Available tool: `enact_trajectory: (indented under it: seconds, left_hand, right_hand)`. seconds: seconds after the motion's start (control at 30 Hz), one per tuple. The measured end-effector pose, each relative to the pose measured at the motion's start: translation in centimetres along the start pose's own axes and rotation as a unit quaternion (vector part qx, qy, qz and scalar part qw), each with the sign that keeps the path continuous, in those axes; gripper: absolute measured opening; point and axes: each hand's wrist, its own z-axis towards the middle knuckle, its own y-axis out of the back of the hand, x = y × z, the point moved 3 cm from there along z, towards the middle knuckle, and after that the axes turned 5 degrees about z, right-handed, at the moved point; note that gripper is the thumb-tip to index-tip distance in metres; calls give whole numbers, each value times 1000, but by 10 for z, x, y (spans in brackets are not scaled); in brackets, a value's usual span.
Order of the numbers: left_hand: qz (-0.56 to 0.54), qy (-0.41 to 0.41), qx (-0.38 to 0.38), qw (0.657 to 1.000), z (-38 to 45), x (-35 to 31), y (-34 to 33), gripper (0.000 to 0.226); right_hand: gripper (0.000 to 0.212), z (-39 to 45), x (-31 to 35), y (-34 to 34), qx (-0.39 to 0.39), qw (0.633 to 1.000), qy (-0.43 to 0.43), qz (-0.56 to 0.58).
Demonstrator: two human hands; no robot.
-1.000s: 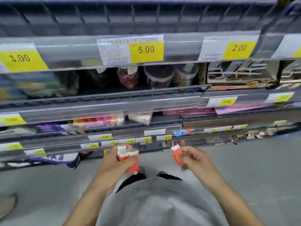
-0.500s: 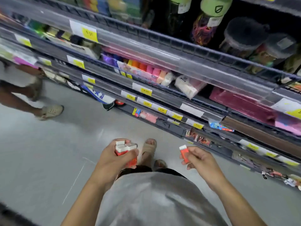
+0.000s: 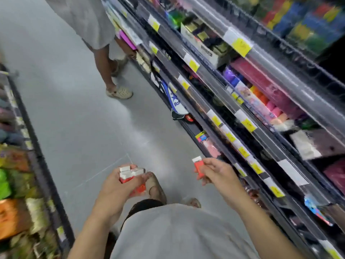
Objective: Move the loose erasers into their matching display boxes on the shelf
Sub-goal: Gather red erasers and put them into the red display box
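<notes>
My left hand (image 3: 119, 187) grips a bunch of several red-sleeved white erasers (image 3: 130, 174) in front of my waist. My right hand (image 3: 216, 171) pinches a single red-and-white eraser (image 3: 198, 166), held upright a little apart from the bunch. Both hands are over the aisle floor, short of the shelf unit (image 3: 242, 101) that runs along the right. The shelves carry yellow price tags and blurred stationery; I cannot pick out the erasers' display boxes in the motion blur.
Another person (image 3: 104, 58) in sandals stands up the aisle close to the shelves. A second shelf row (image 3: 22, 184) with colourful goods lines the left edge. A blue-and-white bag (image 3: 176, 103) lies at the shelf foot. Grey floor (image 3: 74, 109) runs between.
The view has swung left, from facing the shelves to looking down the aisle. Both hands keep their erasers and stay in about the same place before my body.
</notes>
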Motion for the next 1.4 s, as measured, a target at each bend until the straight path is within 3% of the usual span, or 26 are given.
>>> enact_trajectory:
  seconds: [0.2, 0.4, 0.57, 0.67, 0.8, 1.13, 1.4]
  left_hand:
    - [-78, -2, -42, 996, 42, -18, 83, 32]
    - [-89, -17, -38, 995, 95, -70, 141, 43]
    - [-82, -38, -37, 995, 141, -122, 167, 64]
    - [-78, -41, -34, 996, 172, -147, 177, 59]
    - [-77, -30, -39, 996, 215, -178, 186, 68]
    - [-74, -12, -79, 994, 319, -262, 208, 51]
    - [-58, -37, -27, 997, 410, -361, 199, 50]
  right_hand:
    - [16, 46, 35, -87, 44, 998, -14, -41]
    - [14, 84, 58, -141, 32, 998, -19, -56]
    - [14, 122, 80, -164, 20, 999, -23, -43]
    - [14, 155, 94, -177, 19, 999, -25, -35]
    - [13, 213, 120, -195, 21, 999, -22, -38]
    - [12, 371, 234, -244, 57, 997, 14, -40]
    - [15, 437, 315, -252, 29, 997, 64, 15]
